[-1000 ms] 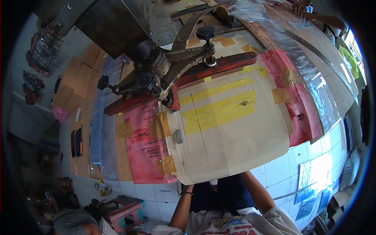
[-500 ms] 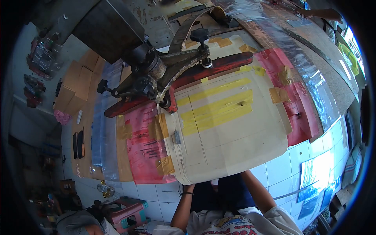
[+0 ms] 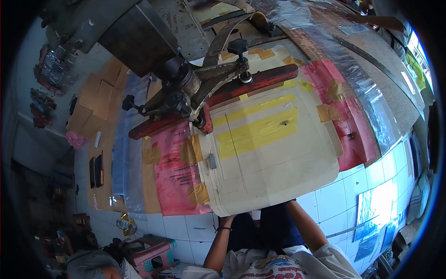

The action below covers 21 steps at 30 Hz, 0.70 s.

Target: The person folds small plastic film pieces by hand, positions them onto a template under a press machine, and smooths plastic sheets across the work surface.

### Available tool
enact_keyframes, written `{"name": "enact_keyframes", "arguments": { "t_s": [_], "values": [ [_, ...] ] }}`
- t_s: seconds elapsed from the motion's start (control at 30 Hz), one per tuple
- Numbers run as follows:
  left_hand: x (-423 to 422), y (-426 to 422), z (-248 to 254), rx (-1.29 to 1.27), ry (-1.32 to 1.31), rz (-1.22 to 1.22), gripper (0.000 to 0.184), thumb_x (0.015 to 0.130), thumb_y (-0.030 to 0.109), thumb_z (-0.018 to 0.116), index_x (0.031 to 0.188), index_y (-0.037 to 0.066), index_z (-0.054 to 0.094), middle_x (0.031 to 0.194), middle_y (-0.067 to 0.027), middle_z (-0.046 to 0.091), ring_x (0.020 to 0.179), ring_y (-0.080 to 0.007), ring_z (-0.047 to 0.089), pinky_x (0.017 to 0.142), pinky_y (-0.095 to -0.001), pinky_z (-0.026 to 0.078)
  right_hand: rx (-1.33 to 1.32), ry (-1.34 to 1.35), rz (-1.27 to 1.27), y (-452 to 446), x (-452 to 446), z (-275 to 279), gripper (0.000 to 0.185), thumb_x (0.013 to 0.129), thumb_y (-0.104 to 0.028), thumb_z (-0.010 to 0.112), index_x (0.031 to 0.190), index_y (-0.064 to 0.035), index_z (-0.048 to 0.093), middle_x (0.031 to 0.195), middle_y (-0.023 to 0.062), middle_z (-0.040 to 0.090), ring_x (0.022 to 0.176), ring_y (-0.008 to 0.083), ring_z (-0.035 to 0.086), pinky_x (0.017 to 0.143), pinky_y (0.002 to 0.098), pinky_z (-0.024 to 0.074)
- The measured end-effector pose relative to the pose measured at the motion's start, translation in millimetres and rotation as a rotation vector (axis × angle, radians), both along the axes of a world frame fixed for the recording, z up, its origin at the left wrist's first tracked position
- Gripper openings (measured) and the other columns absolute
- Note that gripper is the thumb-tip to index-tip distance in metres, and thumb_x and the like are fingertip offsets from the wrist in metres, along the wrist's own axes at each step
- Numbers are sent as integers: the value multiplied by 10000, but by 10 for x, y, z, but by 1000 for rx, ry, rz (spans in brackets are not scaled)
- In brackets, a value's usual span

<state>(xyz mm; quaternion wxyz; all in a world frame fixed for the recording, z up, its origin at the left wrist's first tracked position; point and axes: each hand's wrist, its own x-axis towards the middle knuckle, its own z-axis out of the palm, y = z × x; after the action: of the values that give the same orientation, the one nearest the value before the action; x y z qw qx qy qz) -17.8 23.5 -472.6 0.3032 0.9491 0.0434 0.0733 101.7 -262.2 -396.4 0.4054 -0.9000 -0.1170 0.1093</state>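
Note:
A large cream sheet (image 3: 278, 172) with rounded near corners and yellow tape strips (image 3: 260, 132) lies on the worktable in front of me. My left hand (image 3: 226, 220) is at its near left edge, a dark band on the wrist. My right hand (image 3: 291, 203) is at the near edge further right. The fingers of both hands are hidden beneath the sheet, so their grip does not show. Above the sheet's far part sits a machine head with a long red bar (image 3: 260, 79) and black knobs. A small grey block (image 3: 212, 161) rests on the sheet's left side.
Red plastic film (image 3: 174, 172) stuck with brown tape lies on both sides of the sheet. Clear film (image 3: 378, 114) covers the table at right. Cardboard (image 3: 93, 100) and dark strips (image 3: 95, 171) are at left. A stool (image 3: 151, 255) stands below. Another person's arm (image 3: 371, 19) shows at upper right.
The camera view has shifted slightly. A little more of my left hand shows at the sheet's edge; the sheet and machine look nearly the same.

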Motion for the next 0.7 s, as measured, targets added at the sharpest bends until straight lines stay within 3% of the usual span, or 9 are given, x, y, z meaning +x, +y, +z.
{"name": "enact_keyframes", "arguments": {
  "t_s": [0.07,0.17,0.27,0.37,0.47,0.5,0.57,0.63,0.7],
  "values": [
    [134,-103,316,51,127,-40,452,866,414,733,1220,133,731,1255,-167,704,1192,-390,635,1014,-491,501,4,-10,-2,-8,2,-1,431,932,-280,695,1281,-29,653,1276,221,677,1220,395,618,1034,433,492],
    [132,-136,424,171,71,-30,444,845,415,747,1187,131,737,1200,-160,724,1142,-393,657,989,-492,515,13,-24,4,10,37,7,423,935,-273,693,1278,-29,656,1272,221,680,1217,394,619,1034,431,492],
    [118,-127,507,104,294,30,600,835,400,763,1344,114,622,1290,-193,669,1220,-418,606,1049,-535,458,29,-35,11,8,77,16,414,938,-267,691,1275,-29,658,1268,221,682,1215,394,621,1034,430,492],
    [92,-257,899,202,380,125,581,850,376,758,1325,77,607,1272,-223,665,1191,-448,610,1024,-545,464,55,-45,24,-7,108,29,406,940,-260,689,1272,-29,661,1264,221,685,1213,393,622,1033,428,492],
    [82,-211,1184,-104,95,48,346,875,234,748,1172,67,694,1156,-202,714,1111,-400,654,950,-457,518,177,-41,27,-109,39,167,398,943,-254,687,1269,-28,664,1260,220,688,1210,392,624,1033,426,491],
    [50,-199,1387,-257,156,24,398,896,184,728,1249,20,644,1277,-206,670,1230,-383,602,1043,-442,467,247,-21,8,-169,-53,256,395,944,-252,686,1268,-28,664,1259,220,689,1209,392,624,1033,426,491],
    [31,-230,1798,-394,57,-45,462,884,175,739,1295,10,607,1306,-237,637,1245,-421,571,1052,-469,448,317,51,-40,-349,-294,743,394,949,-222,693,1289,-24,660,1267,214,689,1217,404,616,1039,415,489],
    [-8,-243,2208,-490,67,-116,507,898,186,746,1342,5,583,1326,-235,626,1231,-420,571,1068,-460,434,148,236,-91,-553,-511,1543,379,962,-235,700,1272,-18,678,1239,187,712,1159,357,664,998,395,517],
    [-26,-274,2462,-520,63,-168,490,920,208,740,1340,0,593,1338,-218,627,1243,-389,575,1081,-430,427,161,311,125,-829,-624,2052,309,995,-218,666,1230,-22,711,1146,148,753,1043,279,724,927,365,551]
  ]
}}
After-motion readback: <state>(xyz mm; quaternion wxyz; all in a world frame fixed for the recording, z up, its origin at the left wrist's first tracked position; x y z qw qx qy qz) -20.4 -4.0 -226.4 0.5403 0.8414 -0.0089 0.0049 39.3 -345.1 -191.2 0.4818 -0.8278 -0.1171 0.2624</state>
